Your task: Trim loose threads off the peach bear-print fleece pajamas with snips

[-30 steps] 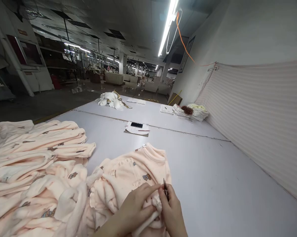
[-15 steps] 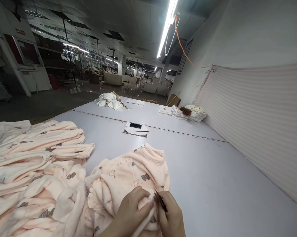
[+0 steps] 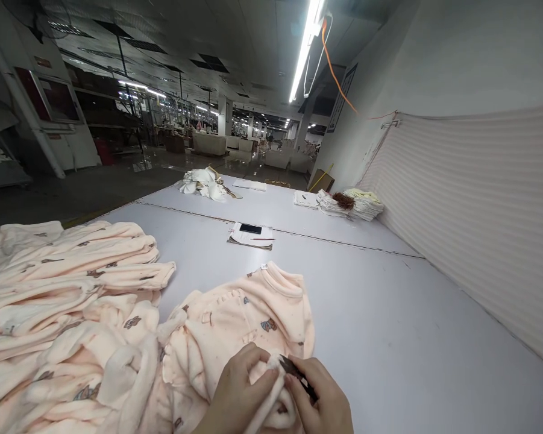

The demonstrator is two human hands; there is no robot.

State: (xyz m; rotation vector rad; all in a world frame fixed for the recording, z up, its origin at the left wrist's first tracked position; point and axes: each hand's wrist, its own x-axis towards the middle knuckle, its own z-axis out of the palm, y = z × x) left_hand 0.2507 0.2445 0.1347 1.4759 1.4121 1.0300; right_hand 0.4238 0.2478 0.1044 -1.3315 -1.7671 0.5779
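Observation:
A pale pink fleece garment (image 3: 235,319) with small printed figures lies in front of me, its ribbed neckline pointing away. My left hand (image 3: 244,386) pinches a fold of its edge between thumb and fingers. In my right hand (image 3: 320,395) are dark thread snips (image 3: 301,377), their tips at the pinched cloth. The fingers partly cover the snips, so I cannot tell whether the blades are apart. Both hands are close together over the lower part of the garment.
A heap of similar pink garments (image 3: 72,325) fills the left side of the pale table (image 3: 389,337). Beyond lie papers with a phone (image 3: 251,229), white cloth scraps (image 3: 203,184) and stacked cloth pieces (image 3: 364,205). A striped fabric sheet (image 3: 470,199) hangs along the right wall.
My right hand has shifted slightly right and down, and the snips now lie flatter against the pinched cloth. The left hand keeps its hold; the view has shifted slightly.

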